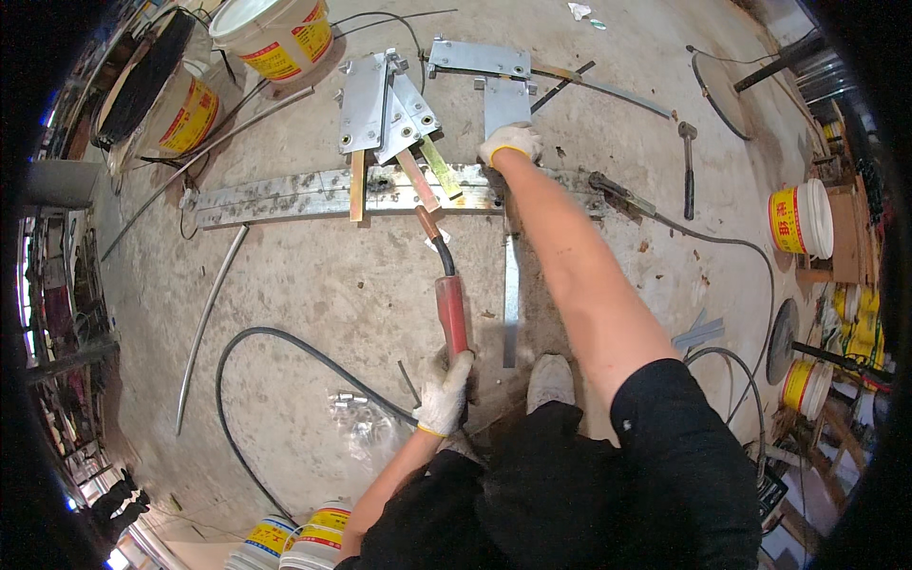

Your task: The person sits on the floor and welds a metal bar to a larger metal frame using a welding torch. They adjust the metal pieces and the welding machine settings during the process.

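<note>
My left hand (pixel 444 391), in a white work glove, is wrapped round the red handle of a welding torch (pixel 453 313). The torch's copper-coloured nozzle (pixel 427 223) points away from me, close to a long metal beam (pixel 275 201) on the floor. Reaching far forward, my gloved right hand (pixel 511 142) is closed at the near end of a grey metal plate (pixel 507 102); its fingertips are partly hidden. Beyond lies another metal plate (pixel 480 57) with small end brackets. Left of my right hand, several plates (pixel 364 100) with flat strips (pixel 357 185) overlap the beam.
A black cable (pixel 285 332) loops from the torch across the concrete floor. A hammer (pixel 688 171) and an electrode holder (pixel 617 190) with its cable lie to the right. White buckets (pixel 271 43) stand at the upper left. A bag of small metal parts (pixel 366 423) rests near my left forearm.
</note>
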Tool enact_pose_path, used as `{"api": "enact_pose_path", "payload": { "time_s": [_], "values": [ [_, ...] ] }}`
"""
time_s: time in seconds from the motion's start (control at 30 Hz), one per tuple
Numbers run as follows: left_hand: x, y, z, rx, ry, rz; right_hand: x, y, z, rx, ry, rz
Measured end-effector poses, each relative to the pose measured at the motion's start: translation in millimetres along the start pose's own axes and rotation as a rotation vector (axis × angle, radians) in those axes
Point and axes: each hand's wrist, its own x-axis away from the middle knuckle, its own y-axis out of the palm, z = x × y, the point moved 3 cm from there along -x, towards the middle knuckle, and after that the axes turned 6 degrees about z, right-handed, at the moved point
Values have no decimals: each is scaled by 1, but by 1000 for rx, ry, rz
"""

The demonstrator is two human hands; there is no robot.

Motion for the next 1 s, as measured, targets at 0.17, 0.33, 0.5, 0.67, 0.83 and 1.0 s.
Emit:
{"api": "enact_pose_path", "payload": {
  "time_s": [0.17, 0.33, 0.5, 0.67, 0.83, 1.0],
  "values": [
    [-13, -6, -7, -93, 44, 1, 2, -47, 13, -156, -368, -291],
    [-15, 4, -7, -45, -15, -47, 7, -70, 17, 102, -627, -166],
    [-14, 8, -6, -123, -31, -98, -3, -47, 47, 84, -722, -30],
    [-18, 26, 3, -206, 99, -77, 0, -46, 68, 56, -822, -137],
    [-22, 58, 4, -208, 78, -104, 55, -75, 93, -135, -720, 129],
    [-25, 74, -17, -298, 165, -126, 208, -73, 198, -1125, -490, -254]
  ]
}}
